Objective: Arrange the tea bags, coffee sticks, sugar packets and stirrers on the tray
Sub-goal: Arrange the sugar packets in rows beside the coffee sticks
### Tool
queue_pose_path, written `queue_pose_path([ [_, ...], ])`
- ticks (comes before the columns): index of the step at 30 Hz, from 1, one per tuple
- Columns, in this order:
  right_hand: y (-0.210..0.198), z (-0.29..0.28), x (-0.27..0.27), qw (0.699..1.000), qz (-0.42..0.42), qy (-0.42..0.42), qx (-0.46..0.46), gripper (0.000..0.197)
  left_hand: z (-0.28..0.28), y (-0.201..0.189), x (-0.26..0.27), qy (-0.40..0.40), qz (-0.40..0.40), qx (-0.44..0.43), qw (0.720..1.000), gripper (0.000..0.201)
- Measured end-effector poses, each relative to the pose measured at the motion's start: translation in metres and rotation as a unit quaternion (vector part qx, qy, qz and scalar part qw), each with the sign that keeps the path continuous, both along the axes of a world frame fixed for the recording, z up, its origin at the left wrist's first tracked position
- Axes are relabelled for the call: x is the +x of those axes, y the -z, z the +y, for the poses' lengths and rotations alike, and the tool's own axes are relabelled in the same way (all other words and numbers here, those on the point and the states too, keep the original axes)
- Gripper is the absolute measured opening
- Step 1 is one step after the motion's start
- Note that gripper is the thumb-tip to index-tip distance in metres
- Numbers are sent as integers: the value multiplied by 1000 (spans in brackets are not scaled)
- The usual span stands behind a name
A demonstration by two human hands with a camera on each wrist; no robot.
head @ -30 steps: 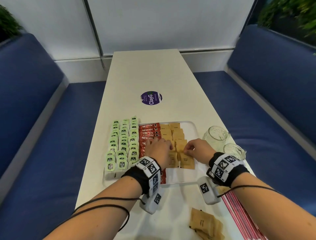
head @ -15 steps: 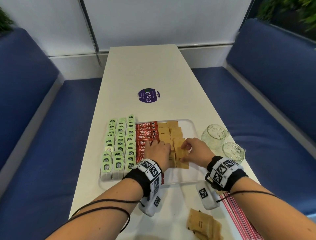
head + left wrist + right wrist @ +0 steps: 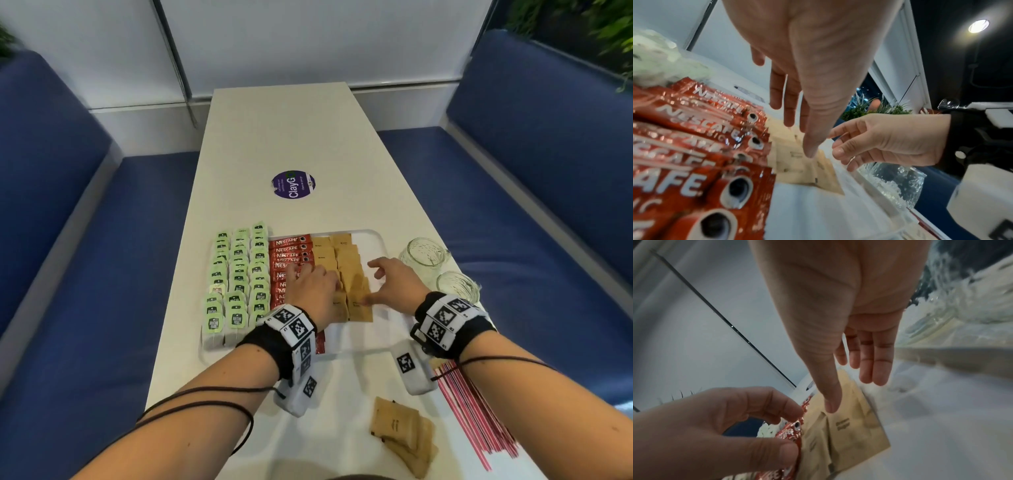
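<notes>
A white tray (image 3: pixel 376 240) holds rows of green tea bags (image 3: pixel 236 274), red coffee sticks (image 3: pixel 289 247) and brown sugar packets (image 3: pixel 346 260). My left hand (image 3: pixel 313 281) hovers over the sticks and sugar packets with straight fingers, its thumb tip touching a packet (image 3: pixel 795 155). My right hand (image 3: pixel 378 283) has its fingers spread over the tray's right side. Its thumb rests on the nearest sugar packet (image 3: pixel 851 428). Neither hand holds anything. Loose sugar packets (image 3: pixel 400 435) and red stirrers (image 3: pixel 474 411) lie on the table near me.
Two glass jars (image 3: pixel 426 253) (image 3: pixel 457 286) stand just right of the tray. A purple round sticker (image 3: pixel 293 184) is on the table (image 3: pixel 274 130) farther out. Blue benches (image 3: pixel 534 212) flank both sides.
My right hand has let go of the sugar packet it was pinching and spread its fingers. The packet now lies flat at the near end of the row. The left hand barely moved.
</notes>
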State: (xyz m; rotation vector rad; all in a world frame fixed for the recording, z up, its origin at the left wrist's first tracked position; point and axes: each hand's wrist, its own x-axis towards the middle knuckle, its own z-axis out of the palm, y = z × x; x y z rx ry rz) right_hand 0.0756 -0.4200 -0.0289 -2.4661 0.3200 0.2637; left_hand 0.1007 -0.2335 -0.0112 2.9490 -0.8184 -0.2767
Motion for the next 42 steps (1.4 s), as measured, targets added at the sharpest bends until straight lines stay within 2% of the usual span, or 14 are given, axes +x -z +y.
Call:
queue_pose_path([
  [5,-25,2,-50,999,-13,-16,43,53,9,-19,-32,-10,-26,-81,996,30],
  [10,-22,5,-109,994,34,-48,95,39,21,-3,-82,-2,17,-56,998,31],
  [14,-11,4,-142,990,86,-98,57,43,24,11,-116,5,67,-49,997,29],
  [18,0,7,-160,978,148,-150,5,58,24,18,-134,17,108,-64,992,29],
  [24,9,12,-158,987,105,-120,8,53,27,27,-145,-3,213,-101,972,39],
  [29,10,18,-147,991,84,-106,10,40,27,33,-137,-44,239,-136,960,59],
  [33,9,25,-138,994,69,-80,40,28,27,36,-129,-32,226,-101,968,43],
  [35,6,22,-136,995,70,-67,23,35,31,36,-124,-35,207,-95,973,30],
  [39,5,17,-147,982,147,-100,-59,65,43,42,-118,-53,209,-136,967,13],
  [42,7,20,-151,986,141,-80,-42,64,50,44,-115,-83,238,-213,944,11],
])
